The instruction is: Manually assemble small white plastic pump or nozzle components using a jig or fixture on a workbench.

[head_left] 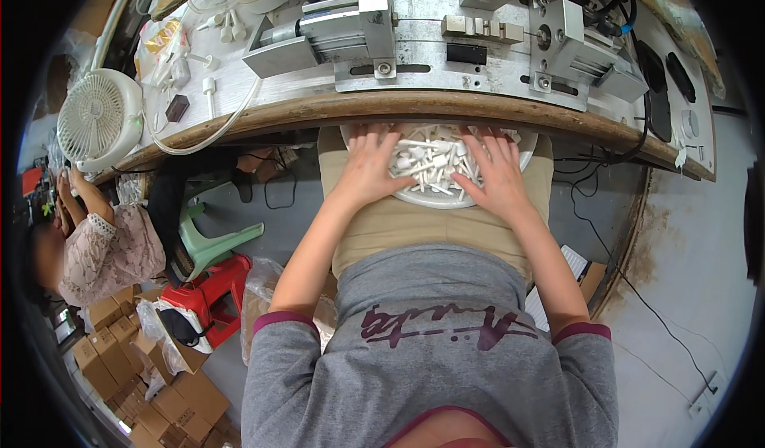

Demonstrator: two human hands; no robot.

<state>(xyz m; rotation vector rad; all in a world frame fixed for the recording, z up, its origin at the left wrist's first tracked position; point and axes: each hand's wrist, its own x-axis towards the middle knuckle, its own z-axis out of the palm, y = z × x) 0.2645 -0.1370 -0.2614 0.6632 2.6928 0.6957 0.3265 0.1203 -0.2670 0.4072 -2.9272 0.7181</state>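
Both hands lie palm down in a round white bowl (446, 199) on the person's lap, just under the curved wooden edge of the workbench (319, 107) at 12 o'clock. The left hand (371, 164) rests with fingers spread flat on the heap of small white plastic parts (434, 165), and the right hand (496, 173) does the same at 3 o'clock of the heap; neither pinches a part that can be seen. The bowl's far rim tucks beneath the bench edge, so little room shows above the hands, while the near rim is free toward the lap at 6 o'clock. On the bench stands a metal fixture (446, 38) with blocks and clamps, and a white hose (227, 121) hangs over the edge at 10 o'clock. A small white fan (100, 117) sits at 9 o'clock, with another person's sleeve (111, 253) below it, cardboard boxes (135, 368) at 7 o'clock, and a green stool (211, 237) and red stool (211, 293) near the left forearm. What lies under the palms is hidden, and the bowl's upper part is cut off by the bench
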